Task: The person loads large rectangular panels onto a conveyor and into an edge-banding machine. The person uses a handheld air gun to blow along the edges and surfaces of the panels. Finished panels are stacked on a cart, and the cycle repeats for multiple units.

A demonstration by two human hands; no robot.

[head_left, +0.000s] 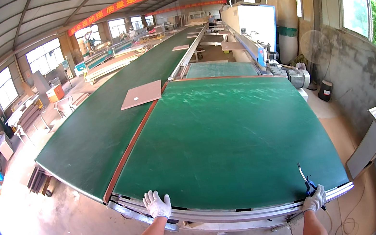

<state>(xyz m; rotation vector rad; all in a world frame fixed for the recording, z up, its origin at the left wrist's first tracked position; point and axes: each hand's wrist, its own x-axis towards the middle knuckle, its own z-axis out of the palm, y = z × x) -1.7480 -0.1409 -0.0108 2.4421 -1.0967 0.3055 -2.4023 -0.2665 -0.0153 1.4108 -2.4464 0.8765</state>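
Left hand [158,204]: fingers spread, at green conveyor belt [230,140], near edge. Right hand [314,199]: fingers wrapped round blue air gun [310,186], belt's near right corner — firm grip advisable, tip clear of belt.

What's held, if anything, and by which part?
Right hand: blue air gun, apparently by its handle, nozzle up. Left hand: nothing held, open at the green belt's near edge.

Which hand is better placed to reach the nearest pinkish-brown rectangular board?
Probably the left hand: it looks empty and lies nearer the board. The right hand holds a blue air gun with a thin metal nozzle.
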